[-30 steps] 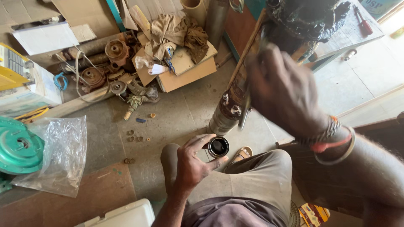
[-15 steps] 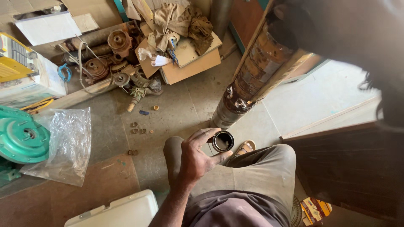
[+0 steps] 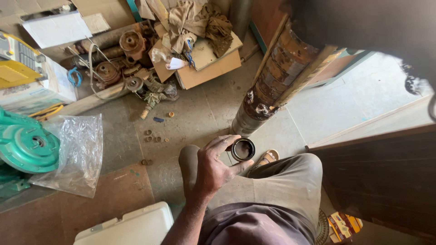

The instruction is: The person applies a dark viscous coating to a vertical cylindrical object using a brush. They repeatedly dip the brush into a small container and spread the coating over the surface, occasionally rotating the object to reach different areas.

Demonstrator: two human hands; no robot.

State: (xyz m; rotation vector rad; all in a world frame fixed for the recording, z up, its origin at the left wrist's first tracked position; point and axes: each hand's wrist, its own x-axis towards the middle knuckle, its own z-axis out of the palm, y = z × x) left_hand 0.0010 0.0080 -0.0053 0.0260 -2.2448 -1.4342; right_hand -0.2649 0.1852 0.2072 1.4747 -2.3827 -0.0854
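My left hand [image 3: 212, 169] rests above my knee and holds a short black ring [image 3: 243, 149] between thumb and fingers, with the ring's opening facing up. Just beyond it, a long rusty cylinder [image 3: 268, 86] with thin rods along its side stands tilted on the concrete floor. The cylinder's top end runs under my right hand [image 3: 363, 27], which is a dark blur close to the camera at the upper right and grips it there.
A cardboard box with rags [image 3: 204, 59] and rusty pump parts [image 3: 122, 59] lie at the back. At the left are a green disc [image 3: 27, 145] and a plastic bag [image 3: 72, 154]. A white container [image 3: 127, 227] sits by my knee, and a dark wooden panel [image 3: 381, 177] stands at the right.
My right hand has risen toward the camera and gone out of focus. The left hand has kept the black ring in about the same place.
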